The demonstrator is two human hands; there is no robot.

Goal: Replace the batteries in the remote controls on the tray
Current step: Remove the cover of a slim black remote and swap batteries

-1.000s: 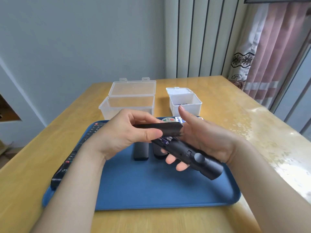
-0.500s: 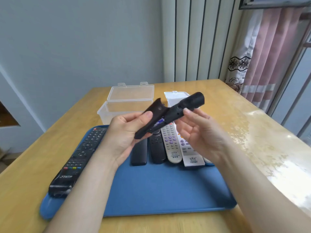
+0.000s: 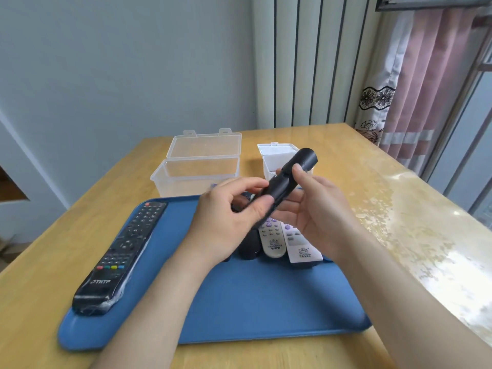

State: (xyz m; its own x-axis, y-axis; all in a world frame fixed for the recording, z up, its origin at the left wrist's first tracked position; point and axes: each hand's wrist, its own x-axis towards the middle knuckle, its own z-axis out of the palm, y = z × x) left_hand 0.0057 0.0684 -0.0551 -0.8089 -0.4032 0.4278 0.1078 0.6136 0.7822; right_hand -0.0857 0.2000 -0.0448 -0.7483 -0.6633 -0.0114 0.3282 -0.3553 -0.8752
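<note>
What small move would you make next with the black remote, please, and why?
Probably press down with the left hand to click the cover fully home. The right hand holds the remote above the tray; the left hand hides the cover's lower end, so I cannot tell whether it has latched.

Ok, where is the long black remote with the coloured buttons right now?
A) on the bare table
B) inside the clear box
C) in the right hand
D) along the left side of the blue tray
D: the long black remote lies along the left side of the blue tray, untouched, while the left hand and right hand both grip the other black remote.
</note>
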